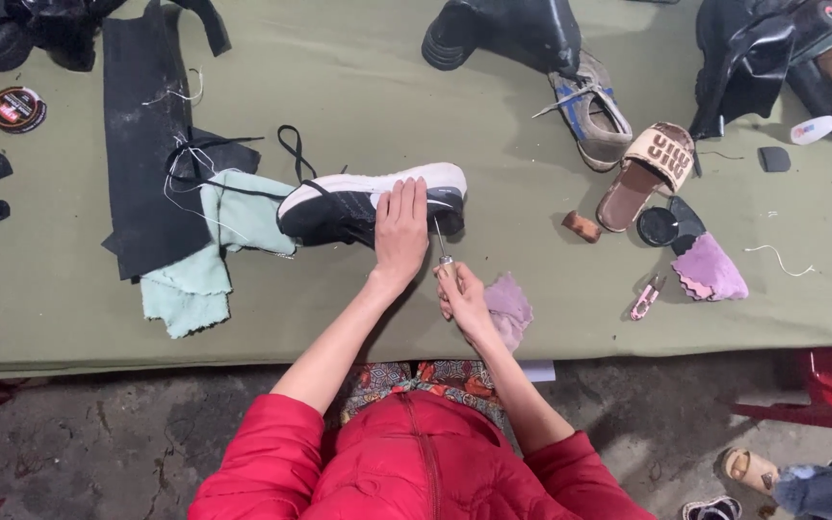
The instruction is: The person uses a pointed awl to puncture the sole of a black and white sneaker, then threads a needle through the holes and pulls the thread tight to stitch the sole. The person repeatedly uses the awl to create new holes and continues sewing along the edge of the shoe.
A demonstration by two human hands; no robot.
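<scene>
A shoe-repair workshop: worn shoes point(589, 111), leather scraps point(146, 144), polish tin point(16, 109) on the table point(532, 308)

Soft even daylight, faint shadows, perhaps slightly blurred.

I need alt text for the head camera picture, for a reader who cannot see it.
Seen from above, a person in a red jacket presses the left hand flat on a black and white sneaker lying on a green table cover, while the right hand holds a thin awl against the shoe. Cloth scraps and other shoes lie around.

Sneaker point(339, 204): matt black fabric upper, smooth white rubber sole. Awl point(442, 246): thin metal shaft. Table cover point(416, 106): matt olive cloth. Mint rag point(206, 260): soft cloth.
</scene>
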